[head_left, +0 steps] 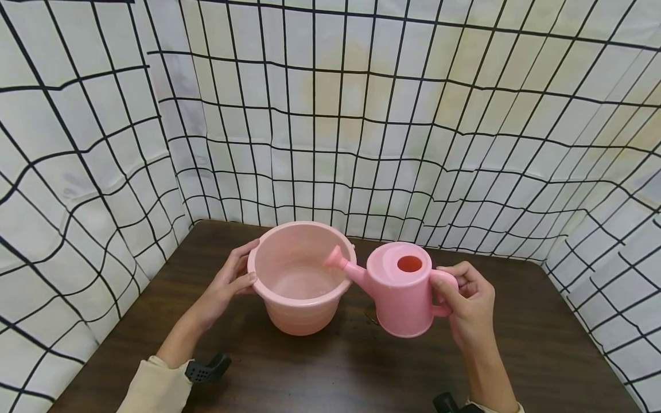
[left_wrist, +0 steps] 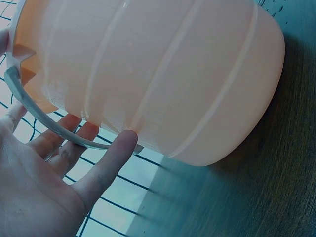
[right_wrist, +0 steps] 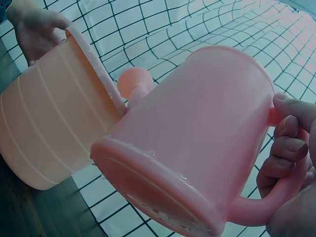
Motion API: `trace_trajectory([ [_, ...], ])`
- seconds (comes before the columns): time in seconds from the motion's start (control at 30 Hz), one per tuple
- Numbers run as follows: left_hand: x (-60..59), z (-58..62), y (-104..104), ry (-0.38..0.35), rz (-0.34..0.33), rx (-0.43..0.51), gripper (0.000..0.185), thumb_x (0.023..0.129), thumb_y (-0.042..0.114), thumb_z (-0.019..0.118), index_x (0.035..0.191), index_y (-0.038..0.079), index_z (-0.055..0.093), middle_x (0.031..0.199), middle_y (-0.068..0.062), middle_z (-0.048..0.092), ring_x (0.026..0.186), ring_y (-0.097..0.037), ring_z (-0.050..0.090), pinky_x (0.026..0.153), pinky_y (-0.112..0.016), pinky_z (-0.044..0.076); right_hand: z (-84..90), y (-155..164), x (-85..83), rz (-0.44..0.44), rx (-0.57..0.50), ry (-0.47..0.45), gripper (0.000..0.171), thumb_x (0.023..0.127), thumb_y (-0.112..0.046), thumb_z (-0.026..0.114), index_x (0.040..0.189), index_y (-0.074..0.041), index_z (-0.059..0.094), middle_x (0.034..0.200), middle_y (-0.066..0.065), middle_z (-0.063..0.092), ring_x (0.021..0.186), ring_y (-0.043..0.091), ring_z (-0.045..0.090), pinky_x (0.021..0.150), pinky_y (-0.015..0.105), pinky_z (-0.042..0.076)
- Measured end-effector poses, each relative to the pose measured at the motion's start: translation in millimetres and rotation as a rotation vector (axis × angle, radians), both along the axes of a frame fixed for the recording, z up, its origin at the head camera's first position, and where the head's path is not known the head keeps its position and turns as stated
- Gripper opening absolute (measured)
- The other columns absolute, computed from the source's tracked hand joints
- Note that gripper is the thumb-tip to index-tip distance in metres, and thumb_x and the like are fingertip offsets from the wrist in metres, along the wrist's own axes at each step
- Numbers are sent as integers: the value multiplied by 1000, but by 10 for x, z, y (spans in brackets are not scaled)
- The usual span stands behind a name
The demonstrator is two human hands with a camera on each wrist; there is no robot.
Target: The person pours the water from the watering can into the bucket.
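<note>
A pale pink bucket [head_left: 302,315] with a raised rim stands on the dark table, its inside visible from above. My left hand [head_left: 227,281] rests against the bucket's left side, with spread fingers and thumb touching the outer wall. In the left wrist view, the bucket's pale handle [left_wrist: 54,127] hangs down across those fingers. My right hand [head_left: 472,298] grips the handle of a pink watering can [head_left: 405,307], fingers wrapped around it. The can is held above the table, roughly upright, and its spout [head_left: 338,259] reaches over the bucket's right rim. Water drops cling to the can's base [right_wrist: 163,207].
The dark brown wooden table [head_left: 320,378] has small wet marks between bucket and can. White cloth walls [head_left: 351,126] with a black grid stand behind it and on both sides. Dark bands [head_left: 206,368] sit on both wrists.
</note>
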State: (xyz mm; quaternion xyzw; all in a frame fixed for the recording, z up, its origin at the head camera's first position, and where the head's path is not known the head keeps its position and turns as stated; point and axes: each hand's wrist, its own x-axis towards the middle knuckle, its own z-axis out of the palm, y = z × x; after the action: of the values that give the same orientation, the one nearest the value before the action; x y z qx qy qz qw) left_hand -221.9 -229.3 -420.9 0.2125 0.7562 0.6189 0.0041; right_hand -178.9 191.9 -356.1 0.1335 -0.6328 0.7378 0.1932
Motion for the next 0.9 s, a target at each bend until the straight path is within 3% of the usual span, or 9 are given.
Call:
trace_trajectory([
  [0.43,8,3,2,4,-2,5,59,100,15,41,153,22,18,153,-21,30,122,-11,52,86,-26,54,6,-1,4,2,8,-1,28,87,14,58,90,-13,66,71,-1,65,59,14,52,50,19,51],
  [0.9,2,8,9,16,-10,10,58,100,14,41,153,20,18,152,-21,32,121,-12,53,86,-27,54,9,1,4,3,3,4,29,87,14,58,89,-14,66,69,0,63,59,10,53,48,19,50],
])
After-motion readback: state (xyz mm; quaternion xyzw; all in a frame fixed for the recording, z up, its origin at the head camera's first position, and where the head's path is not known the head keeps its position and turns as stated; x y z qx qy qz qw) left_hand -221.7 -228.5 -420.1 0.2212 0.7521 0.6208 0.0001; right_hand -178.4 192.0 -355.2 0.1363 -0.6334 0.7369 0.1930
